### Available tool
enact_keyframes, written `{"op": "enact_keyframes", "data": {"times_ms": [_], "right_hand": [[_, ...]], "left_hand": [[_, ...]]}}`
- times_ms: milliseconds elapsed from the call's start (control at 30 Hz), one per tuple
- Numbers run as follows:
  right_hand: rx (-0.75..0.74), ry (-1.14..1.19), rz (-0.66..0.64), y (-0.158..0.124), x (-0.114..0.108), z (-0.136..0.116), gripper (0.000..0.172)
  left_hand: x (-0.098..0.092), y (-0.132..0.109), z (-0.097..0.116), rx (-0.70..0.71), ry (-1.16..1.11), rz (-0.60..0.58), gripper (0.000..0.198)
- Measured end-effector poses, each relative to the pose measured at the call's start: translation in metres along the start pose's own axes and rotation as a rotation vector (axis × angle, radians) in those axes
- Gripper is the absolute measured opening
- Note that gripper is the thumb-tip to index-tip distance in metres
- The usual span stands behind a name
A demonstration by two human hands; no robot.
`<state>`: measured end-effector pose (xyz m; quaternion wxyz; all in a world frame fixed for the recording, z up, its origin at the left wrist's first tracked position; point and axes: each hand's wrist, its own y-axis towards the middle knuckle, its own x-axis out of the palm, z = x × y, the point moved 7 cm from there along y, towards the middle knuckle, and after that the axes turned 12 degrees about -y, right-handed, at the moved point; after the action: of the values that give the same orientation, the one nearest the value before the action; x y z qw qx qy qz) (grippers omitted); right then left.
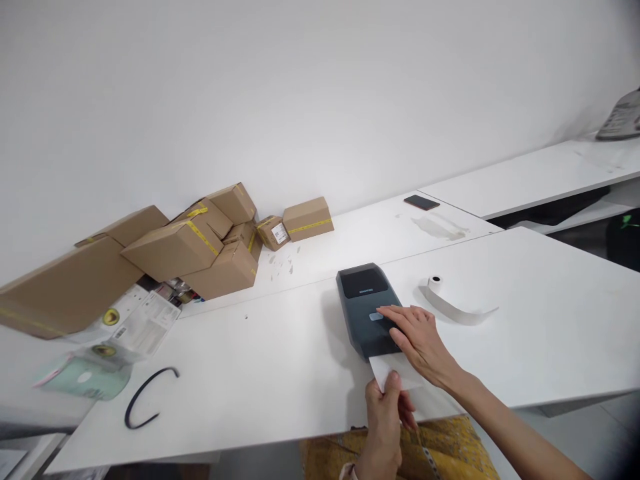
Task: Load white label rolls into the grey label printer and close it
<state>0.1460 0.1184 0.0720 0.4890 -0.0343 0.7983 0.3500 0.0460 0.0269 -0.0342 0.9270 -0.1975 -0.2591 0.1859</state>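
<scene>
A dark blue-grey label printer (356, 310) lies on the white table in front of me, with a dark panel at its far end. From its near end comes a white paper label (381, 368). My left hand (384, 417) pinches this paper between thumb and fingers, just below the printer. My right hand (419, 337) rests over the printer's top with fingers stretched out, the fingertips by a pale blue button (376, 317). To the right stands a small paper roll (435, 285), its loose strip curling across the table.
Several cardboard boxes (227, 270) with yellow tape are piled against the wall at left. Flat packages (150, 323) and a mint-green pouch (90, 377) lie nearby. A black headband-like arc (131, 403) is near the front edge. A phone (421, 202) lies at the back.
</scene>
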Motion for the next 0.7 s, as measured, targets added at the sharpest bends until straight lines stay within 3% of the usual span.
{"op": "enact_keyframes", "data": {"times_ms": [167, 267, 333, 400, 533, 700], "right_hand": [[-0.035, -0.079, 0.003, 0.0, 0.0, -0.005, 0.035], [-0.035, -0.108, 0.011, 0.0, 0.0, -0.006, 0.035], [-0.043, -0.127, 0.031, 0.0, -0.001, -0.008, 0.034], [-0.057, -0.152, 0.063, 0.001, -0.002, -0.013, 0.032], [-0.047, -0.2, 0.129, 0.004, -0.005, -0.02, 0.027], [-0.035, -0.186, 0.16, 0.006, -0.004, -0.018, 0.024]], "left_hand": [[0.0, -0.002, 0.001, 0.005, -0.018, -0.022, 0.064], [-0.001, -0.006, -0.002, -0.026, -0.016, -0.093, 0.061], [-0.007, -0.008, -0.004, -0.055, -0.011, -0.14, 0.063], [-0.019, -0.008, 0.0, -0.036, 0.011, -0.113, 0.067], [-0.043, -0.005, 0.029, 0.158, 0.084, -0.007, 0.065], [-0.05, 0.002, 0.072, 0.407, 0.145, 0.055, 0.05]]}}
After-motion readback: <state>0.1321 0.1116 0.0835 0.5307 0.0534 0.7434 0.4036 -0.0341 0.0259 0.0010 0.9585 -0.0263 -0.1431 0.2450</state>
